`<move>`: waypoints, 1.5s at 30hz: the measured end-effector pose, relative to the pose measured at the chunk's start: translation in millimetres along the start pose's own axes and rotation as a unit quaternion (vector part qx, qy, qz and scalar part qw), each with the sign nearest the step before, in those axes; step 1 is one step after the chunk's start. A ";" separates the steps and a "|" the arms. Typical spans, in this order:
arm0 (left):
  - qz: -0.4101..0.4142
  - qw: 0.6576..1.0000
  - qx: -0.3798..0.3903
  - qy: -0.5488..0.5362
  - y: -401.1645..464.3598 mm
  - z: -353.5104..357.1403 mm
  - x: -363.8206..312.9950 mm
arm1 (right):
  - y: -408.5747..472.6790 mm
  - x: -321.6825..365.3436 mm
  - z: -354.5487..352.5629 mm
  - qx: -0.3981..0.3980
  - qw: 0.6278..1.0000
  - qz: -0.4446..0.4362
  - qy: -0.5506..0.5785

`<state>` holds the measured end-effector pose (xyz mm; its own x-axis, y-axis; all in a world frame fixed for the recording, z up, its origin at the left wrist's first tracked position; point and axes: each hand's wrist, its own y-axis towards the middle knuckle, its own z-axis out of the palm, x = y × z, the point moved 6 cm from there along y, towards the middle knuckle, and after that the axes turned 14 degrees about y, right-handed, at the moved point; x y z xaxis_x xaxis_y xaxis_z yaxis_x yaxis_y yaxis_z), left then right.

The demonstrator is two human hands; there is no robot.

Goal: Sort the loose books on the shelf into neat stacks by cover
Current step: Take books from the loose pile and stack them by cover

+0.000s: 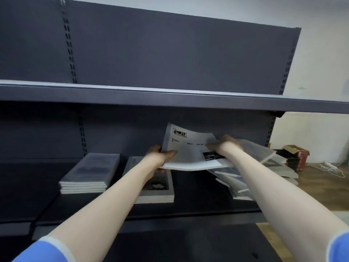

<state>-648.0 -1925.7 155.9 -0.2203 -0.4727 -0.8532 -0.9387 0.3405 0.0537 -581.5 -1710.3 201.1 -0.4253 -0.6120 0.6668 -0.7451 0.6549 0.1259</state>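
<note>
Because both the left hand [160,155] and right hand [224,144] grip one bending white book [188,150], it may slip onto the loose pile [245,178]

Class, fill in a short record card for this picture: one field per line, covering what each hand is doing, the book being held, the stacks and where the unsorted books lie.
left hand: grips the left edge of the white-covered book
right hand: holds the same book's right side
held book: lifted above the shelf, cover bent
neat stack: far left on the shelf, dark covers
second stack: middle, partly under the left arm
loose books: untidy heap at the shelf's right end
upper shelf: no books visible
</note>
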 end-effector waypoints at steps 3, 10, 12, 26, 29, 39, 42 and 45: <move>-0.011 0.999 -0.004 0.044 -1.6 -31.3 31.2 | -17.2 29.4 36.2 0.008 1.000 -0.012 -0.018; -0.030 0.993 -0.023 0.111 -11.2 -70.6 105.3 | -47.0 42.6 124.3 0.033 0.999 -0.016 -0.023; -0.044 0.989 -0.027 0.142 -16.7 -71.9 122.6 | -53.7 38.3 142.8 0.034 0.999 -0.010 -0.033; -0.119 0.931 -0.082 0.335 -10.7 -59.0 175.0 | -56.5 15.6 203.3 0.027 0.993 -0.050 -0.106; -0.126 0.936 -0.089 0.317 -8.5 -50.9 183.4 | -53.9 19.5 207.8 0.036 0.984 -0.054 -0.165; -0.138 0.928 -0.079 0.337 14.5 -36.0 181.4 | -26.5 18.5 226.5 0.059 0.979 -0.054 -0.186; -0.133 0.917 -0.053 0.373 27.4 -35.2 178.8 | -17.3 19.3 229.5 0.058 0.981 -0.049 -0.181; -0.118 0.913 -0.035 0.388 39.5 -34.9 176.5 | -10.0 20.1 232.4 0.053 0.980 -0.045 -0.185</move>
<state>-733.2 -2024.0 25.5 -0.1052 -0.9693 -0.2223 -0.9931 0.1141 -0.0276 -702.1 -1832.1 42.6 -0.4982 -0.7964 0.3429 -0.8289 0.5535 0.0812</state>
